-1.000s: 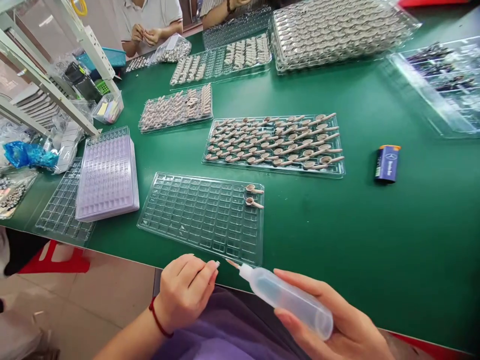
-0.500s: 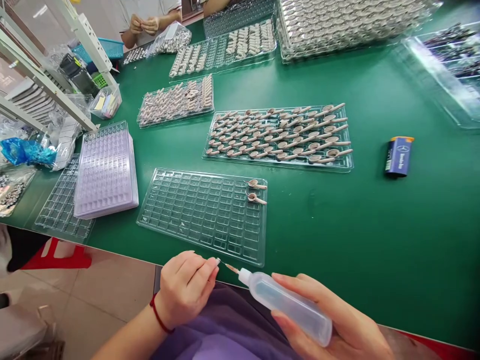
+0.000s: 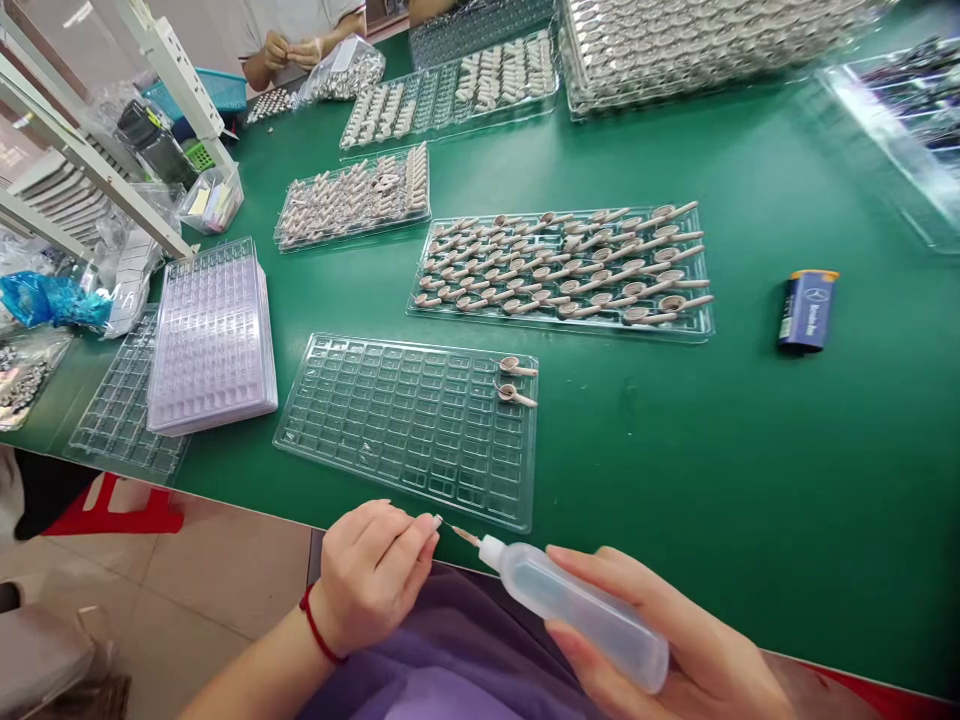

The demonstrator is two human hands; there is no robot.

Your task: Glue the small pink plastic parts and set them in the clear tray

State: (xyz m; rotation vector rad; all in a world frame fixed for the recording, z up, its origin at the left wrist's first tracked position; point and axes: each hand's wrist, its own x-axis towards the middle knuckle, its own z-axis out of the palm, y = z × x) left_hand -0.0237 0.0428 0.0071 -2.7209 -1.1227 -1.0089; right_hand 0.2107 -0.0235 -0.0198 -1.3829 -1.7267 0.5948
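At the table's front edge my left hand is closed, pinching a small whitish piece between thumb and finger. My right hand is wrapped round a translucent squeeze bottle, which lies tilted with its thin nozzle pointing left at the piece. Just beyond my hands lies a clear tray of small compartments, with two spoon-shaped beige parts at its right side. Behind it, another tray holds rows of similar parts.
Stacked purple-tinted trays stand at left. A blue box with an orange edge is at right. Filled trays and a tall tray stack stand farther back. Another person's hands are across the table.
The view has shifted slightly, so the trays and blue box appear a little displaced. Both hands keep nearly the same pose, holding the same things.
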